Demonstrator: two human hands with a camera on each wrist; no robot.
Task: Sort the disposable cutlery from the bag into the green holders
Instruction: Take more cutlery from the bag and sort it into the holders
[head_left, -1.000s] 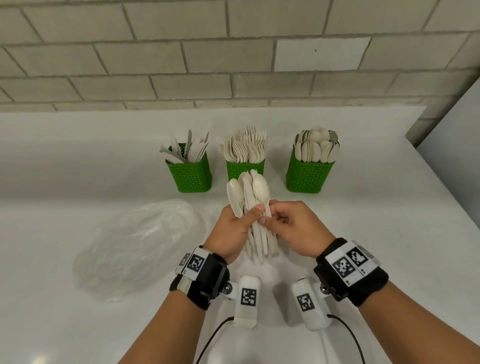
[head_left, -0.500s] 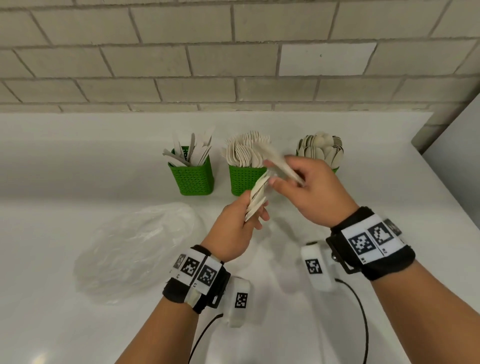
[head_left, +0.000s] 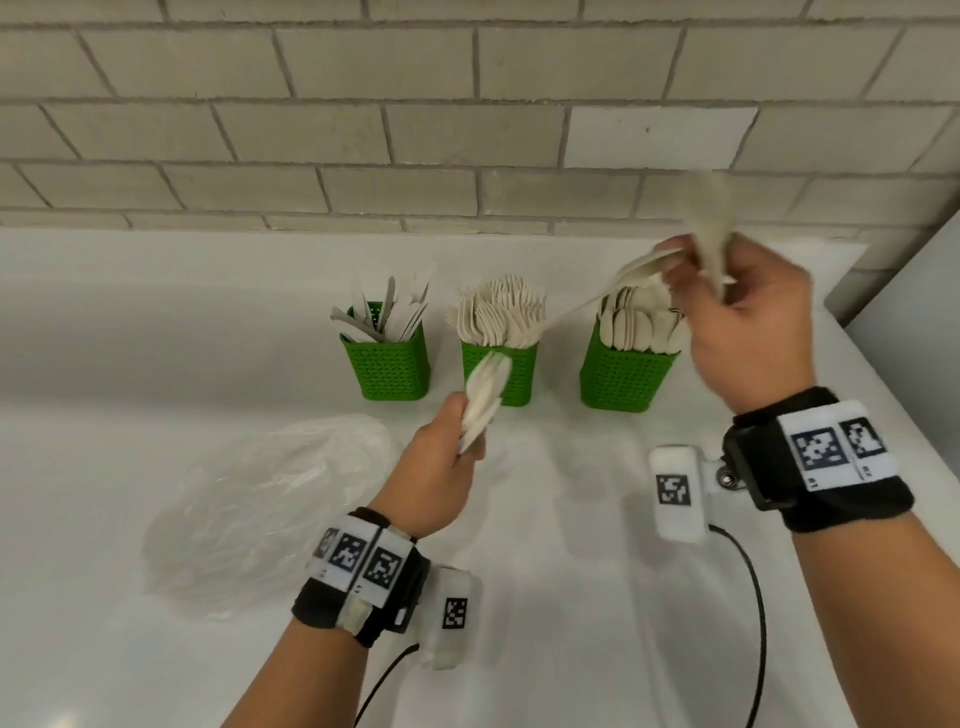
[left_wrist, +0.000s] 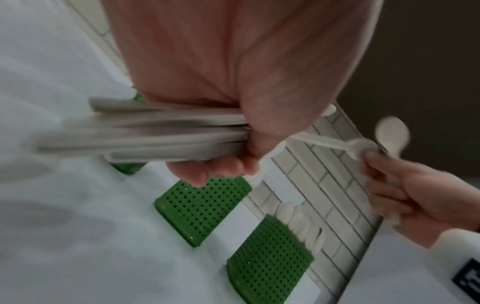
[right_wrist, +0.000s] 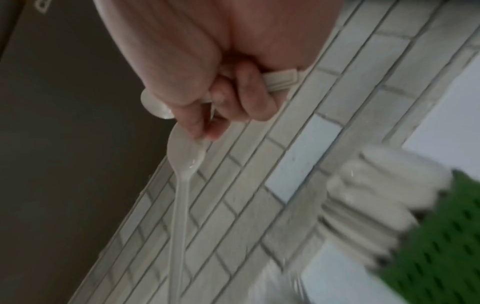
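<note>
Three green holders stand in a row: knives (head_left: 387, 364) on the left, forks (head_left: 501, 371) in the middle, spoons (head_left: 623, 374) on the right. My left hand (head_left: 467, 441) grips a bundle of beige spoons (head_left: 483, 400) by the handles (left_wrist: 155, 133), in front of the fork holder. My right hand (head_left: 691, 270) is raised above the spoon holder (right_wrist: 441, 236) and holds two spoons. It pinches one spoon (right_wrist: 185, 152) by the bowl, its handle (head_left: 582, 309) trailing down-left. The other spoon (head_left: 711, 228) sticks up from the fist, blurred.
A crumpled clear plastic bag (head_left: 260, 509) lies on the white counter (head_left: 571, 493) left of my left hand. A tiled wall (head_left: 467, 130) runs behind the holders. A grey panel (head_left: 914, 280) bounds the counter on the right.
My right hand drew spoons out of the left hand's bundle and rose up and right, over the spoon holder. The left hand tilted its bundle and stayed low.
</note>
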